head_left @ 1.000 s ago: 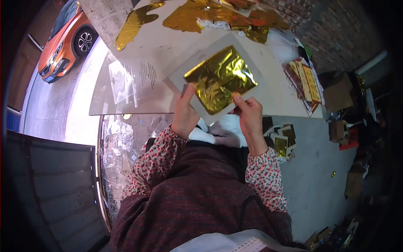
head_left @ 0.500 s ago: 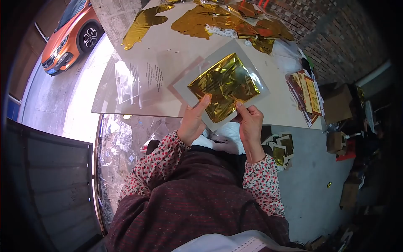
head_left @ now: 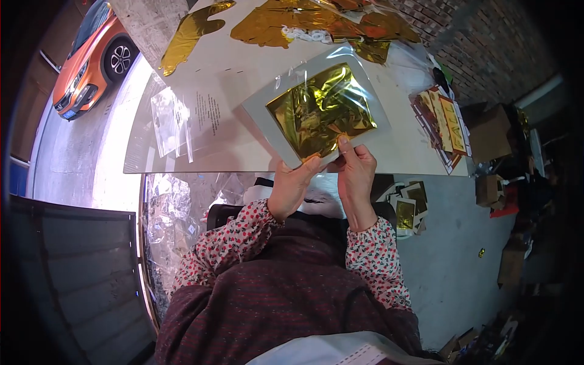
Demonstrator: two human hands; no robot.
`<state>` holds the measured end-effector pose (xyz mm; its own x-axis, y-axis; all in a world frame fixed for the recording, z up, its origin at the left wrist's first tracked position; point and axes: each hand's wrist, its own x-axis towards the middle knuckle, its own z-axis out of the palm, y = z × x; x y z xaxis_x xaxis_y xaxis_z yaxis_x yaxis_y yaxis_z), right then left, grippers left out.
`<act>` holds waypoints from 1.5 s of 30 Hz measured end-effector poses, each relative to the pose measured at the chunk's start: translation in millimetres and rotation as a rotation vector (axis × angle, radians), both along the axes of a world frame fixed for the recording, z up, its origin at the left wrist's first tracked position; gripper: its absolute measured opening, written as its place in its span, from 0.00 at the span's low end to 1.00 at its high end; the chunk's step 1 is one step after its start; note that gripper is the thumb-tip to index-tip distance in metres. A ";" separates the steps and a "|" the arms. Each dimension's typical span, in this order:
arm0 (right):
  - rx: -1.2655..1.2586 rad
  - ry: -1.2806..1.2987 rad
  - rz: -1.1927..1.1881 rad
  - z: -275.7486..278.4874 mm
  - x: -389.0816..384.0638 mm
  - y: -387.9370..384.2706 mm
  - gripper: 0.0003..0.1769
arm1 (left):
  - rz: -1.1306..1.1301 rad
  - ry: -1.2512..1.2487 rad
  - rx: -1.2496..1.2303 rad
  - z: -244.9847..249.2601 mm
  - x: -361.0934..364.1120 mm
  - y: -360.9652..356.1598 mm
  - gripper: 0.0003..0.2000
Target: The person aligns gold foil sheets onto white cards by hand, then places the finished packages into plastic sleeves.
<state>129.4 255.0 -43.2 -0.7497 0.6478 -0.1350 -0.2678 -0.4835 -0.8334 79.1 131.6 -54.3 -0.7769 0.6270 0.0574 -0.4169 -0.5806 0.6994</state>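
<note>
A folded gold foil piece [head_left: 322, 109] lies against a pale square card [head_left: 263, 125], with clear plastic around them. My left hand [head_left: 291, 185] pinches the lower left edge of this packet, thumb on top. At its lower right edge, my right hand [head_left: 356, 176] grips it between thumb and fingers, the thumb over the foil. The packet is tilted above the table [head_left: 231, 155]. Whether the foil is inside the plastic is hard to tell.
Large gold foil shapes [head_left: 261, 27] and white rings [head_left: 304, 34] lie at the table's far side. Clear bags [head_left: 170, 125] are at the left, printed cards [head_left: 447, 125] at the right. Foil-and-card pieces [head_left: 406, 210] sit below the right edge. An orange car [head_left: 91, 67] stands outside.
The packet has turned and more of the pale card shows at its left. My left hand has slid lower and right along the edge. The view has shifted slightly.
</note>
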 end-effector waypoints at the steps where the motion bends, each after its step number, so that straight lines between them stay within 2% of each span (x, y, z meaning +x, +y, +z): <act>1: -0.003 0.009 -0.024 -1.9 -3.3 -2.6 0.08 | 0.015 -0.012 -0.011 -0.5 0.8 -0.2 0.17; 2: -0.005 0.019 -0.046 -3.7 -5.7 -3.8 0.08 | 0.032 -0.022 -0.020 -1.3 0.7 -0.9 0.16; 5: 0.053 -0.027 0.085 -9.3 -2.1 3.1 0.11 | 0.035 -0.032 -0.087 -4.7 -1.7 -9.3 0.15; 8: 0.128 -0.156 0.247 -10.4 17.0 15.8 0.14 | 0.068 -0.103 -0.211 -11.9 4.1 -15.7 0.12; 9: 0.269 -0.317 0.290 -2.4 31.4 20.2 0.15 | 0.098 -0.140 -0.254 -13.1 8.2 -15.5 0.12; 12: 0.307 -0.369 0.329 13.4 64.1 34.5 0.14 | 0.050 -0.096 -0.295 -11.1 19.8 -16.3 0.10; 13: 0.313 -0.365 0.264 15.0 71.4 38.8 0.12 | 0.026 -0.115 -0.297 -8.4 17.2 -17.3 0.16; 16: 0.612 -0.478 0.024 17.7 82.5 60.1 0.12 | -0.006 -0.091 -0.333 -9.0 7.4 -20.1 0.16; 19: 1.004 -0.371 -0.150 18.5 49.0 87.9 0.12 | -0.046 -0.014 -0.436 -2.4 4.6 -25.8 0.18; 21: 0.934 -0.212 -0.108 4.7 9.1 118.7 0.13 | -0.100 0.050 -0.485 1.5 2.5 -29.2 0.18; 24: 0.311 -0.237 0.329 15.6 -26.6 152.8 0.15 | -0.191 0.112 -0.507 3.2 0.5 -33.8 0.18; 27: 0.158 -0.194 0.560 13.9 -46.2 154.2 0.15 | -0.185 0.086 -0.494 0.8 1.5 -40.4 0.19; 30: 0.302 -0.128 0.469 -9.0 -57.0 147.7 0.14 | -0.143 0.050 -0.507 -3.9 2.3 -44.2 0.18; 33: 0.237 -0.115 0.343 -14.7 -54.3 142.9 0.12 | -0.128 0.071 -0.569 -14.7 -4.1 -46.2 0.17; 36: 0.138 -0.116 0.275 0.8 -54.9 127.1 0.13 | -0.084 -0.061 -0.468 -13.3 -1.1 -40.5 0.17; 39: 0.217 -0.232 0.278 -13.0 -72.4 131.7 0.14 | -0.102 -0.106 -0.609 5.2 0.6 -34.8 0.16; 42: 0.441 -0.234 0.319 -24.9 -96.8 140.5 0.16 | -0.268 -0.151 -0.658 20.5 -11.0 -45.1 0.19; 44: 0.811 -0.372 0.286 -24.8 -105.7 146.1 0.16 | -0.250 -0.063 -0.726 20.8 -17.6 -56.5 0.17; 45: 1.014 -0.485 0.270 -2.5 -107.6 139.8 0.15 | -0.239 -0.010 -0.773 20.5 -22.7 -67.2 0.16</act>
